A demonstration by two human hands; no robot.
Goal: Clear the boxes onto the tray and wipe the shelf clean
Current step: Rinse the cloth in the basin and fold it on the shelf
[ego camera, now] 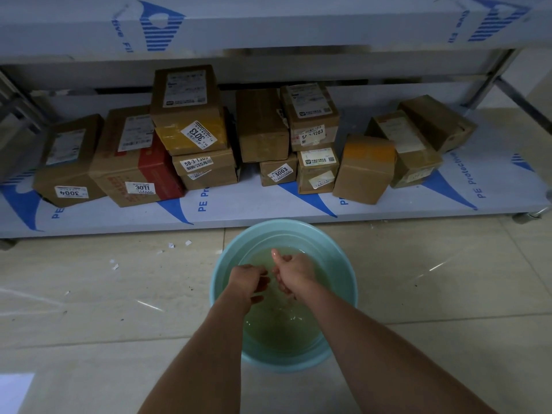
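Observation:
Several brown cardboard boxes (191,115) with white number labels stand in stacks along the low shelf (263,207), which is covered in white film with blue print. On the floor in front of it sits a light green basin (219,264) of murky water. Both my hands are over the water inside it, close together. My left hand (248,279) has its fingers curled downward. My right hand (294,271) has its fingers curled and its thumb pointing up. I see nothing clearly between the fingers; the fingertips are partly hidden.
A second shelf board (298,22) hangs over the boxes. A metal leg (490,76) stands at the right and a caster (521,218) under the low shelf's right corner. Small paper scraps (171,245) lie on the beige tiled floor.

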